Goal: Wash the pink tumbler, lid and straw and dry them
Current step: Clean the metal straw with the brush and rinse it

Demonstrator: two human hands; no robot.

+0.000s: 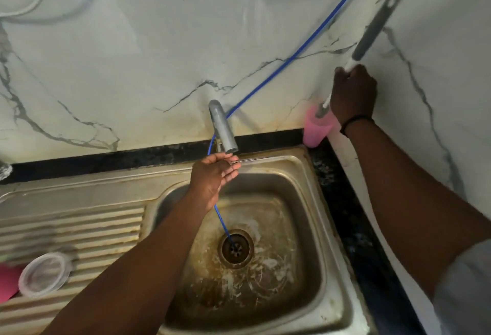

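- Your right hand [354, 93] is up at the back right corner of the counter, fingers curled round the white shaft of a long grey-handled bottle brush [377, 25].
- The brush tilts up towards the marble-patterned wall [132, 55], and its lower end goes into the mouth of the pink plastic tumbler [317, 128].
- That tumbler stands on the dark stone ledge [106, 160] just behind the sink's right corner, touching the wall or very near it.
- Your left hand [215, 179] hangs over the stained steel sink basin [305, 228], just under the grey tap spout [223, 128]; its fingers are loosely bent, and you hold nothing in them that can be made out.
- A thin blue tube [292, 54] runs down the wall, past the tap, into the round drain [236, 248].
- The clear round plastic lid [43, 273] lies on the ribbed draining board [79, 228] at the left, beside a pink object [8, 283] cut off by the edge.
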